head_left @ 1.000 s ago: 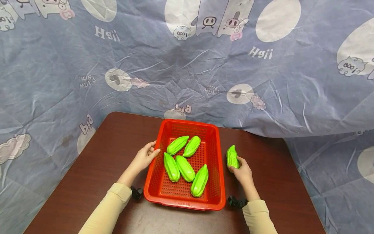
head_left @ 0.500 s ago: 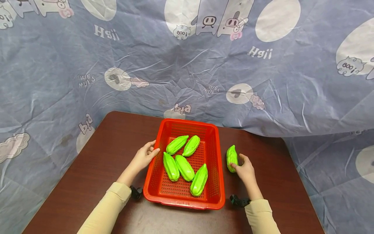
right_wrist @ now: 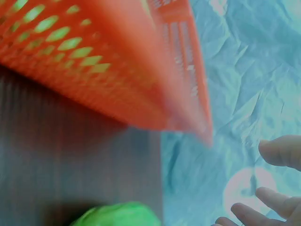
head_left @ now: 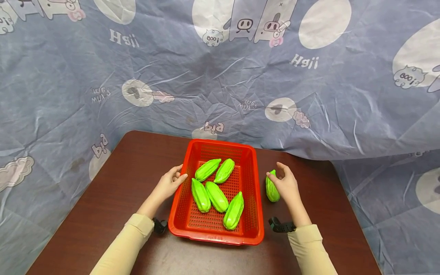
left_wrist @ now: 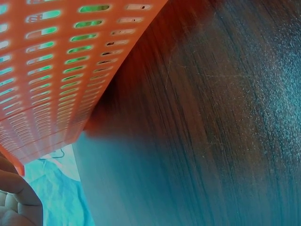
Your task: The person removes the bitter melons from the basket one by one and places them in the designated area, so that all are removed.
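Observation:
A red perforated plastic basket (head_left: 216, 240) stands on the table with several bright green, ridged bitter melons (head_left: 208, 170) lying inside. My left hand (head_left: 169, 184) grips its left rim, thumb over the edge and fingers outside. In the left wrist view those curled fingers (left_wrist: 21, 200) show beside the basket wall (left_wrist: 61, 84). To the right of the basket, one more bitter melon (head_left: 272, 192) lies on the table. My right hand (head_left: 288, 186) is raised over it with thumb and fingers spread, holding nothing. The right wrist view shows the fingers (right_wrist: 282, 151) apart from that melon (right_wrist: 120, 216).
The dark brown wooden table (head_left: 137, 152) extends around the basket on both sides. A blue-grey printed cloth (head_left: 206, 76) hangs behind it and at the sides. A dark wrist strap with a camera (head_left: 280, 225) sits on the right wrist, another (head_left: 160, 226) on the left.
My right hand has let go of the single bitter melon and lifted up and away from it, fingers spreading. The melon stays on the table. The left hand keeps its place on the basket.

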The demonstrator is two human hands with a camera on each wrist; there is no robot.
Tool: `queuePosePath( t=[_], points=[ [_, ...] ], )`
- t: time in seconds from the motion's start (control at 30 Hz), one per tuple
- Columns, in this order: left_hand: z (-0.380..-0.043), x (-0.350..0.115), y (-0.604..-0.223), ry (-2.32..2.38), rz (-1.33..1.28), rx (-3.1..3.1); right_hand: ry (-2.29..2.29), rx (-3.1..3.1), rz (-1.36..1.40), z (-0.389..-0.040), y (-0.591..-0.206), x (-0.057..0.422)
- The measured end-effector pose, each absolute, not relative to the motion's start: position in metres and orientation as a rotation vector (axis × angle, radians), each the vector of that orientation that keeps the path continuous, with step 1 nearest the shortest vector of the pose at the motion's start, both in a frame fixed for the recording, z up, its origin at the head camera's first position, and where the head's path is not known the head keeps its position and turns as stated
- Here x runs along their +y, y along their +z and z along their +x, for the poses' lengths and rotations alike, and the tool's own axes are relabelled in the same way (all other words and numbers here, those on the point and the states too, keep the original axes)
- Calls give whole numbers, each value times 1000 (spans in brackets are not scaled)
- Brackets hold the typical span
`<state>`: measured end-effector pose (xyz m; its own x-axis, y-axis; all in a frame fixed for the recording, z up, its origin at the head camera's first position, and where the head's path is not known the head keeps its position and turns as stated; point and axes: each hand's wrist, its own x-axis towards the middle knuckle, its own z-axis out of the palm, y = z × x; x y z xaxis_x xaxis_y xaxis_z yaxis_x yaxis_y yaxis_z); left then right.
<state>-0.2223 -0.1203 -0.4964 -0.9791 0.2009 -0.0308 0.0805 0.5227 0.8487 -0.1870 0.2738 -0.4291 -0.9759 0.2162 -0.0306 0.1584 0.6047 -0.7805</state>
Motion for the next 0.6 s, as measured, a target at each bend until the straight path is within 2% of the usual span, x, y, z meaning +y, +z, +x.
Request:
queuePosePath(
  t=[0.27, 0.6],
  points=[
    [-221, -120, -496, 1481, 271, 2642, 1386, -2719, -199, -199, -410, 241],
    [-221, -120, -498, 1475, 267, 2659, 1434, -2722, -183, -216, -412, 196]
  ],
)
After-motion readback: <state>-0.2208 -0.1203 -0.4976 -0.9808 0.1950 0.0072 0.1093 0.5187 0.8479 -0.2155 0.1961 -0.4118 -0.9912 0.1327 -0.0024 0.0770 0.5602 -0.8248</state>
